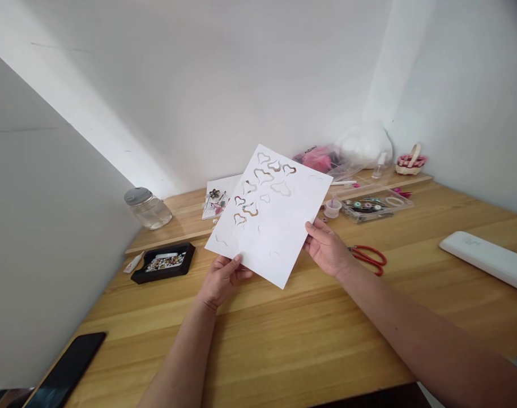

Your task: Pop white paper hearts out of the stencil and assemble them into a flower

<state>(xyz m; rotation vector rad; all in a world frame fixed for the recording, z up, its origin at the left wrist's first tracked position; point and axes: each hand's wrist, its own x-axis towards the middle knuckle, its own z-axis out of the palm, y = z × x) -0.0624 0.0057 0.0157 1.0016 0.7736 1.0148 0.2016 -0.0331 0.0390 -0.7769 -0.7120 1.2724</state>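
Note:
A white sheet of paper (279,226) with several curvy cut-out shapes in its upper left part is held tilted above the table. Through the openings, brown and grey of the background show. My left hand (225,277) pinches its lower left edge, thumb on top and fingers beneath. On the right edge, my right hand (326,246) grips it the same way. Just behind my right wrist lie red-handled scissors (371,256), their blades mostly hidden by the hand.
Around the wooden table (283,351) are a black tray of beads (162,262), a lidded jar (148,208), a phone (67,371), a white case (487,258), a clear box of small parts (375,204), a small cup (332,208), a little basket (411,161) and bagged white stuffing (364,146).

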